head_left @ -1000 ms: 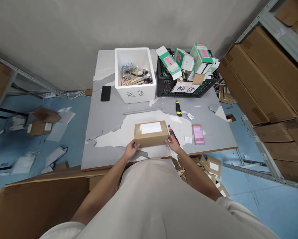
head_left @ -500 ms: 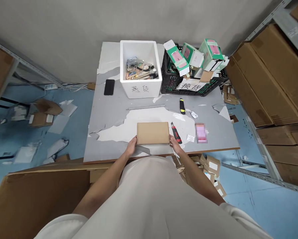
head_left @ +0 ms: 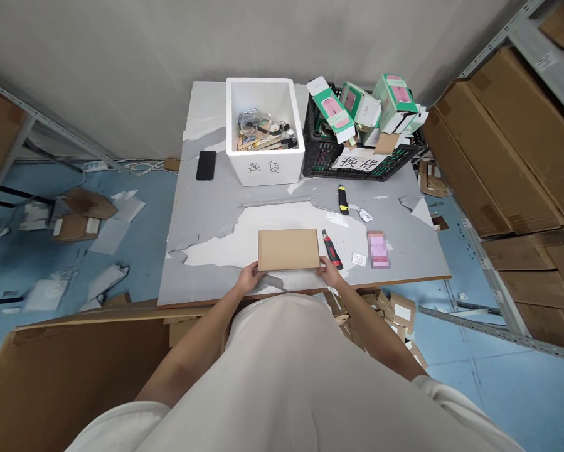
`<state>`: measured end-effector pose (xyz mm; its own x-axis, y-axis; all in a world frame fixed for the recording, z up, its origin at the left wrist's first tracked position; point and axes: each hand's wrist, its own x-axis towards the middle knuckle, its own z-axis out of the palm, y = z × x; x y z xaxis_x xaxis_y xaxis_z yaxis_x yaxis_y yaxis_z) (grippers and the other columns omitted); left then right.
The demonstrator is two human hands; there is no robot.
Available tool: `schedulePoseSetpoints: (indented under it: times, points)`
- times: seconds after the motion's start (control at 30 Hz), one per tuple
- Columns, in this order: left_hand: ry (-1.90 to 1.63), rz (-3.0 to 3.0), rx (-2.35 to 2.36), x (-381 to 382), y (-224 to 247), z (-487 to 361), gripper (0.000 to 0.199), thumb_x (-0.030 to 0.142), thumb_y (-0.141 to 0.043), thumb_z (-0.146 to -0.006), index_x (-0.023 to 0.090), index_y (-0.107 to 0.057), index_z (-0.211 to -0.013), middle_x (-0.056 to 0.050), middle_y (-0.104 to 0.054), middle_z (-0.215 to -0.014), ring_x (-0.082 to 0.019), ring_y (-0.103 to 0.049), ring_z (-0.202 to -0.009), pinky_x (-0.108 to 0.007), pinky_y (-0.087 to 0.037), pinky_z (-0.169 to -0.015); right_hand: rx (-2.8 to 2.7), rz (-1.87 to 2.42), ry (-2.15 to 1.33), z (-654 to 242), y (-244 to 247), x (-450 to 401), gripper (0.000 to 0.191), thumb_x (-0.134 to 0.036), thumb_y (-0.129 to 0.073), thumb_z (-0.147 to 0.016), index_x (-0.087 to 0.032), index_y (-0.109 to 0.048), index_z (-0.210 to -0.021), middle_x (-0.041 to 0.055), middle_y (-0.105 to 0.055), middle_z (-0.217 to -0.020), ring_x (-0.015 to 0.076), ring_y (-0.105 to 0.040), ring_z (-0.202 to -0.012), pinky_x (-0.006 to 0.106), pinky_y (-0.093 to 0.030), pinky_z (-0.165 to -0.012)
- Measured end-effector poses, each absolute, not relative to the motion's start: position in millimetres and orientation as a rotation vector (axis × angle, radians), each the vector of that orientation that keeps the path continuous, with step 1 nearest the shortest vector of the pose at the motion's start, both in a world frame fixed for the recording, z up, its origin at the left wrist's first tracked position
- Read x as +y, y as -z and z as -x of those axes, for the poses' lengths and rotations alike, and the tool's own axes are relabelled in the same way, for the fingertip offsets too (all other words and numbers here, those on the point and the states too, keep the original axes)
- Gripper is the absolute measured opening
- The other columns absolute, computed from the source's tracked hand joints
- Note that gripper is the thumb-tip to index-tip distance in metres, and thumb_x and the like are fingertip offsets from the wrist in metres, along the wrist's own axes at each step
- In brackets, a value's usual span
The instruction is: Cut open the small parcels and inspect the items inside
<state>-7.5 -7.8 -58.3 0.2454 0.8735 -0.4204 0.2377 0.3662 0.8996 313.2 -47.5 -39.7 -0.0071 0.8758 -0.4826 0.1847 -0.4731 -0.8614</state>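
A flat brown cardboard box (head_left: 288, 249) lies level near the table's front edge, its plain top facing me. My left hand (head_left: 250, 276) grips its near left corner, and my right hand (head_left: 327, 271) grips its near right corner. The fingers partly disappear beneath the box. Just right of it lies a red and black utility knife (head_left: 332, 250). A black and yellow utility knife (head_left: 342, 199) rests farther back. Near my right hand are a small white printed slip (head_left: 359, 258) and a blurred pink packet (head_left: 378, 249).
A white foam bin (head_left: 266, 169) holding goggles and other items stands at the back of the table (head_left: 201, 220). Beside it, a black crate (head_left: 345, 166) overflows with green and white boxes. A phone (head_left: 206, 165) lies left. A large open carton (head_left: 88, 376) stands at lower left.
My hands have shifted slightly toward the box's near corners, and its front edge seems a little raised. The other things on the table stay put.
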Motion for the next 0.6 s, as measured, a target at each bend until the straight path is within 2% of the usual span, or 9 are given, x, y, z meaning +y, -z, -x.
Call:
schedulePoseSetpoints:
  times: [0.13, 0.2, 0.3, 0.37, 0.47, 0.6]
  points:
    - [-0.624, -1.223, 1.285, -12, 34, 12, 0.065, 0.055, -0.070, -0.066, 0.013, -0.061, -0.115, -0.016, -0.063, -0.123, -0.032, -0.058, -0.117, -0.049, -0.042, -0.104, -1.121, 1.629, -1.547, -317, 27, -48, 0.050, -0.020, -0.069, -0.064, -0.025, -0.050, -0.110, 0.0100, -0.052, -0.134, 0.0235, -0.051, -0.125, 0.045, -0.040, -0.104]
    - [-0.671, -1.230, 1.290, -14, 17, 13, 0.068, 0.054, -0.069, -0.068, 0.014, -0.057, -0.122, -0.016, -0.060, -0.128, -0.030, -0.057, -0.118, -0.046, -0.044, -0.103, -1.119, 1.544, -1.570, -318, 17, -48, 0.052, -0.025, -0.074, -0.063, -0.026, -0.049, -0.109, 0.0089, -0.051, -0.134, 0.0227, -0.047, -0.128, 0.045, -0.038, -0.106]
    - [-0.702, -1.249, 1.368, -12, -5, 11, 0.074, 0.053, -0.072, -0.066, 0.015, -0.053, -0.127, -0.015, -0.059, -0.129, -0.029, -0.057, -0.118, -0.043, -0.052, -0.094, -1.110, 1.514, -1.544, -317, 4, -41, 0.056, -0.033, -0.077, -0.064, -0.026, -0.047, -0.110, 0.0094, -0.053, -0.131, 0.0225, -0.054, -0.120, 0.044, -0.046, -0.099]
    - [-0.664, -1.274, 1.428, -8, -14, 8, 0.071, 0.053, -0.070, -0.068, 0.015, -0.055, -0.125, -0.015, -0.062, -0.124, -0.030, -0.059, -0.114, -0.043, -0.054, -0.088, -1.152, 1.591, -1.501, -314, -1, -33, 0.054, -0.037, -0.076, -0.066, -0.025, -0.048, -0.111, 0.0099, -0.056, -0.126, 0.0224, -0.060, -0.109, 0.043, -0.050, -0.092]
    - [-0.629, -1.276, 1.457, 1, -17, 3, 0.063, 0.054, -0.065, -0.072, 0.014, -0.058, -0.121, -0.013, -0.066, -0.118, -0.029, -0.062, -0.107, -0.044, -0.052, -0.091, -1.238, 1.701, -1.470, -312, -4, -22, 0.053, -0.040, -0.075, -0.068, -0.023, -0.051, -0.112, 0.0104, -0.061, -0.119, 0.0213, -0.064, -0.097, 0.044, -0.053, -0.087]
    - [-0.662, -1.224, 1.467, 4, -12, 1, 0.063, 0.052, -0.066, -0.072, 0.014, -0.058, -0.122, -0.013, -0.066, -0.118, -0.027, -0.062, -0.105, -0.042, -0.050, -0.093, -1.251, 1.726, -1.488, -314, -4, -15, 0.056, -0.041, -0.076, -0.068, -0.022, -0.052, -0.114, 0.0110, -0.061, -0.120, 0.0220, -0.064, -0.099, 0.042, -0.053, -0.087]
